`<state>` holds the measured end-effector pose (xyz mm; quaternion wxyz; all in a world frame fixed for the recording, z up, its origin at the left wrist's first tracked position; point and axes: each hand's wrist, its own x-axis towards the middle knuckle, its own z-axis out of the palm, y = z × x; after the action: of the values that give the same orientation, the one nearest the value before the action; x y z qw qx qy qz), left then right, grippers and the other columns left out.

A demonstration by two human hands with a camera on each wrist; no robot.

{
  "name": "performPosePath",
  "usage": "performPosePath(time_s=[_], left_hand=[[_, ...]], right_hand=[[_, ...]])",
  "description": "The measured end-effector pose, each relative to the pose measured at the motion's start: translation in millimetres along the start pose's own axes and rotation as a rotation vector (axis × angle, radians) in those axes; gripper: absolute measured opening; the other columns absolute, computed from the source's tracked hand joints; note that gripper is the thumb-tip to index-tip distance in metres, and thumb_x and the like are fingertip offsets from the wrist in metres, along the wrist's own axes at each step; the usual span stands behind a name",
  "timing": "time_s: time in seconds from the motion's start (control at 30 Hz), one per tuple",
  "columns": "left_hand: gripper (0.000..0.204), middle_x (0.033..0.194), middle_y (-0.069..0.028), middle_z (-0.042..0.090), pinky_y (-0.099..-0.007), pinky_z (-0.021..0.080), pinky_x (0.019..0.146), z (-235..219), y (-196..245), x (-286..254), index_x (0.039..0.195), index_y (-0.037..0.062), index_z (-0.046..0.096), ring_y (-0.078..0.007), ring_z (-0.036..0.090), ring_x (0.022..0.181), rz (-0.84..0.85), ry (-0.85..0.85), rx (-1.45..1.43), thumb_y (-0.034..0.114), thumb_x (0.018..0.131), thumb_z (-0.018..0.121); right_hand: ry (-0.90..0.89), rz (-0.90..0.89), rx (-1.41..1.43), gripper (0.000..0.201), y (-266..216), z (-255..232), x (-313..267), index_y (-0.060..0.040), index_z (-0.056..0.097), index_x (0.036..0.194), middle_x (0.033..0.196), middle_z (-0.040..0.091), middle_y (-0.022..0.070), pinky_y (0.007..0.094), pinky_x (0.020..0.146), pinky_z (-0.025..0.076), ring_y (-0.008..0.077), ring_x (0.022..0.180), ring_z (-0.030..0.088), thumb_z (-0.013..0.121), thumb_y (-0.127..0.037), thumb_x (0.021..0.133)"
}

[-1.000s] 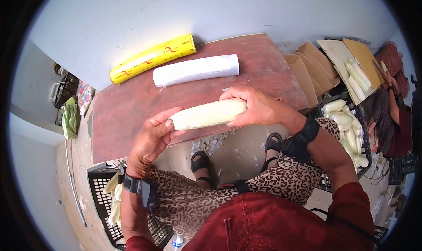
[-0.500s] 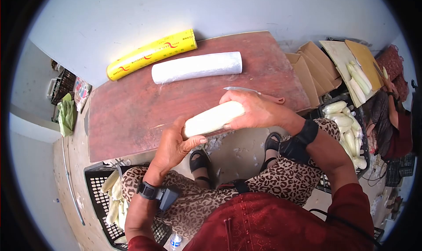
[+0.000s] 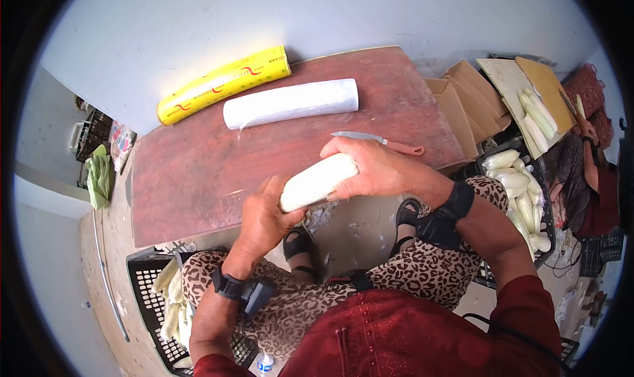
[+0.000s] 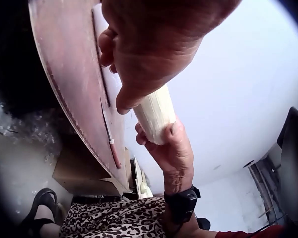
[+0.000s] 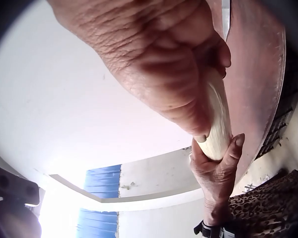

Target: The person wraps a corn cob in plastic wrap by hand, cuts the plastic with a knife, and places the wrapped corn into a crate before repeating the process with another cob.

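Note:
Both hands hold a long, pale cream vegetable (image 3: 318,181) with rounded sides and fine lengthwise lines, above the near edge of the table. My left hand (image 3: 262,213) grips its lower left end, fingers and thumb round it. The upper right end is in my right hand (image 3: 382,168), thumb on the near side and fingers over the far side. In the left wrist view, the right-hand grip and the vegetable's streaked surface (image 4: 155,115) show from below. A knife (image 3: 360,137) with a pinkish handle lies on the table just beyond my right hand.
On the reddish table (image 3: 191,179) lie a white plastic film roll (image 3: 290,103) and a yellow printed roll (image 3: 224,84). Black crates of pale vegetables stand at left (image 3: 146,291) and right (image 3: 545,208). Cardboard (image 3: 459,113) adjoins the table's right side; another person (image 3: 594,185) sits beyond.
My left hand has moved right and closed round the vegetable's end, where its fingers were more spread. The vegetable now slants more steeply, left end lower. More of the knife shows.

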<state>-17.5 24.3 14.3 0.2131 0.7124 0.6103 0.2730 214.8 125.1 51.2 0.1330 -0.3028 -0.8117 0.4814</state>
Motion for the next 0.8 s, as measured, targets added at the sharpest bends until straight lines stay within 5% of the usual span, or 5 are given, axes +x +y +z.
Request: performPosePath(time_s=[0.2,0.37,0.8], left_hand=[[0.037,0.096,-0.0075,0.069,-0.0281,0.051,0.079,1,2,-4,0.110,0.0011,0.063,-0.0103,0.062,0.087,-0.090,0.020,-0.383,0.010,0.077,0.076],[0.039,0.097,-0.0015,0.066,-0.0256,0.050,0.080,3,-4,-8,0.112,0.0004,0.061,-0.0083,0.059,0.090,-0.152,-0.040,-0.587,0.012,0.078,0.079],[0.040,0.099,0.0008,0.064,-0.0236,0.049,0.079,-5,-1,-10,0.112,0.0015,0.060,-0.0068,0.058,0.090,-0.247,-0.166,-0.787,0.005,0.077,0.079]], right_hand=[[-0.018,-0.170,0.308,0.081,0,-25,-9,-0.0052,0.038,0.140,0.123,0.054,0.0160,0.0381,0.094,0.046,0.0275,0.114,0.054,0.079,-0.019,0.072],[0.009,-0.091,0.112,0.078,-5,-44,-19,-0.0114,0.040,0.141,0.126,0.052,0.0123,0.0376,0.096,0.044,0.0234,0.114,0.052,0.077,-0.013,0.072],[0.199,-0.303,0.122,0.041,-9,-32,-19,-0.0098,0.061,0.118,0.108,0.060,0.0011,0.0273,0.080,0.050,0.0125,0.093,0.057,0.070,-0.003,0.078]])
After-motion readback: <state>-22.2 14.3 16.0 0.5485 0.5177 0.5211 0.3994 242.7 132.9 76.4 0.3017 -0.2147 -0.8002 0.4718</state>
